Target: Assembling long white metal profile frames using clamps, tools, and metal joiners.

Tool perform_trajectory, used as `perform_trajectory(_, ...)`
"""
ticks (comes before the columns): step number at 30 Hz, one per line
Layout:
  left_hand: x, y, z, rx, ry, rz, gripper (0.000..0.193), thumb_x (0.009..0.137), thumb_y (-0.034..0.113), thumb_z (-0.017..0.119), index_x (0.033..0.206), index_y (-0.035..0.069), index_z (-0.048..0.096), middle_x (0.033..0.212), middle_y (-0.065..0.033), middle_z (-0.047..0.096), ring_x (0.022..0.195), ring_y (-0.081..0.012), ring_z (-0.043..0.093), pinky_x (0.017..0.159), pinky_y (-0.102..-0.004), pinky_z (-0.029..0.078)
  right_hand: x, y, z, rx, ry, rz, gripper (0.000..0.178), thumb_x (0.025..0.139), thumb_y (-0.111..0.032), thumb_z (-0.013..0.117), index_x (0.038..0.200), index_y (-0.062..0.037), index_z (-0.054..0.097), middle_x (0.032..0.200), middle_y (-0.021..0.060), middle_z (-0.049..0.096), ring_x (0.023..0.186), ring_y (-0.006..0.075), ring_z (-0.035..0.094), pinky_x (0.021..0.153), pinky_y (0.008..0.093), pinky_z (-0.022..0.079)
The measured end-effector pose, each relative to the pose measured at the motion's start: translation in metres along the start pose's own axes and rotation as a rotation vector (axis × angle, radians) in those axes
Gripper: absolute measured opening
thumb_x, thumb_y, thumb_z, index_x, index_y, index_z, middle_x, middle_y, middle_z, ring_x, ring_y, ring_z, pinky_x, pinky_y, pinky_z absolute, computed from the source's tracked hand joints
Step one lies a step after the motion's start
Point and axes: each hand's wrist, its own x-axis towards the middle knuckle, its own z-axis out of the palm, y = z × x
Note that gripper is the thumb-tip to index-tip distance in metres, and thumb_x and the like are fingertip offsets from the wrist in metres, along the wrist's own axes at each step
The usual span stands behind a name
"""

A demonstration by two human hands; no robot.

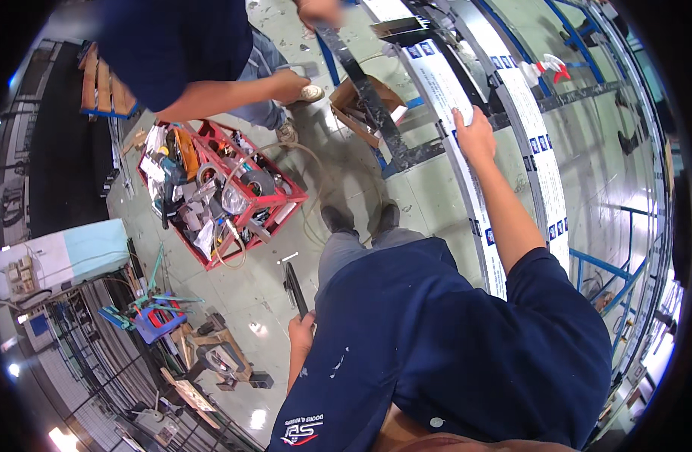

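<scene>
right hand (474, 135) outstretched, left hand (301, 331) fisted

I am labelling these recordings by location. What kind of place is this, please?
Probably a metal fabrication workshop: a red crate of tools stands on the concrete floor, and long film-covered metal profiles lie on blue stands.

Navy short-sleeved polo shirt (451, 339), small white flecks, red-white chest logo; grey trousers (346, 252); seemingly dark shoes (337, 220).

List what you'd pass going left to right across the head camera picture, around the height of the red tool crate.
Red tool crate → cardboard box → dark metal strip held by a co-worker → right hand resting on the long white film-covered profile → spray bottle.
</scene>
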Motion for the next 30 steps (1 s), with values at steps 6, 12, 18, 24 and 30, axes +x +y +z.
perform_trajectory(6,-0.022,0.005,-0.017,-0.105,0.008,0.093,0.043,0.095,0.038,0.076,0.080,-0.002,0.069,0.064,-0.0030,0.059,0.061,-0.0149,0.056,0.058,-0.0378,0.042,-0.006,-0.002,-0.008,0.046,-0.017,0.007,0.082,0.103,-0.068,0.060,0.154,-0.0039,0.056,0.147,0.0229,0.066,0.136,0.0426,0.064,0.111,0.0547,0.054)
perform_trajectory(12,-0.068,0.078,-0.069,-0.264,-0.214,0.173,0.038,0.091,0.036,0.078,0.079,0.002,0.064,0.065,0.0016,0.054,0.064,-0.0096,0.051,0.059,-0.0341,0.038,-0.033,0.003,-0.016,0.228,0.577,-0.481,0.067,0.096,-0.037,0.084,0.151,-0.0061,0.059,0.142,0.0205,0.066,0.128,0.0375,0.064,0.107,0.0471,0.052)
perform_trajectory(18,-0.087,0.145,-0.111,0.059,-0.308,0.375,0.046,0.081,0.045,0.081,0.082,0.004,0.063,0.071,0.0009,0.055,0.068,-0.0106,0.050,0.061,-0.0310,0.038,-0.127,-0.044,-0.014,0.776,-0.972,-0.381,0.059,0.102,-0.049,0.078,0.138,-0.0024,0.073,0.136,0.0194,0.076,0.128,0.0349,0.072,0.110,0.0428,0.055)
perform_trajectory(24,-0.076,0.191,-0.112,-0.135,-0.389,0.515,0.064,0.080,0.061,0.084,0.084,0.002,0.062,0.067,0.0011,0.053,0.063,-0.0114,0.049,0.058,-0.0314,0.038,-0.161,-0.112,-0.019,0.788,-1.104,-0.742,0.058,0.103,-0.052,0.075,0.135,-0.0033,0.074,0.124,0.0189,0.078,0.113,0.0360,0.075,0.100,0.0454,0.059)
perform_trajectory(30,-0.033,0.172,-0.102,-0.114,-0.393,0.277,0.047,0.087,0.044,0.083,0.088,0.000,0.066,0.070,0.0001,0.058,0.067,-0.0108,0.053,0.061,-0.0323,0.041,-0.105,-0.117,0.013,0.781,-0.544,-0.703,0.034,0.096,-0.035,0.080,0.114,-0.0062,0.079,0.105,0.0164,0.077,0.094,0.0396,0.073,0.081,0.0494,0.058)
